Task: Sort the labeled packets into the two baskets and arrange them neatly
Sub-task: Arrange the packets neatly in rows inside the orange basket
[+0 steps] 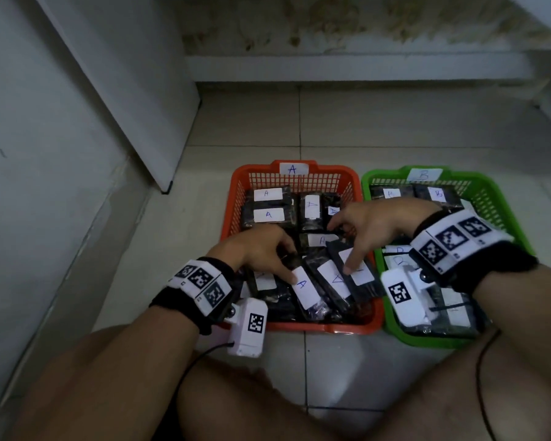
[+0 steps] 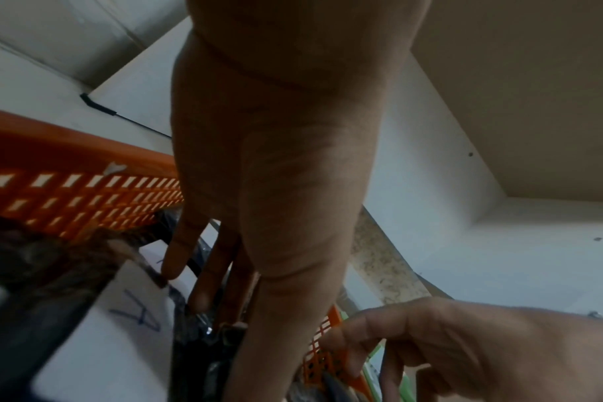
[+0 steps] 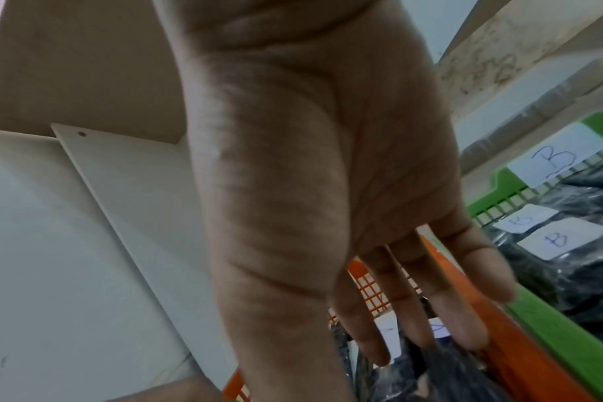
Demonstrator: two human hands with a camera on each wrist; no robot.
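Note:
The orange basket (image 1: 315,327) tagged A holds several dark packets with white A labels. The green basket (image 1: 427,340) tagged B stands to its right with B packets (image 3: 562,239). My left hand (image 1: 277,256) reaches into the orange basket, its straight fingers (image 2: 203,285) touching a slanted packet labelled A (image 1: 306,289). My right hand (image 1: 360,230) is also over the orange basket, with its thumb pressing the label of a slanted packet (image 1: 360,275) near the right wall. Between the two lies another tilted A packet (image 1: 333,278). Neither hand grips anything.
Flat A packets (image 1: 268,205) lie in neat rows at the back of the orange basket. A white panel (image 1: 124,90) leans at the left and a stained wall ledge (image 1: 363,65) runs behind. My knees frame the tiled floor (image 1: 331,377) in front.

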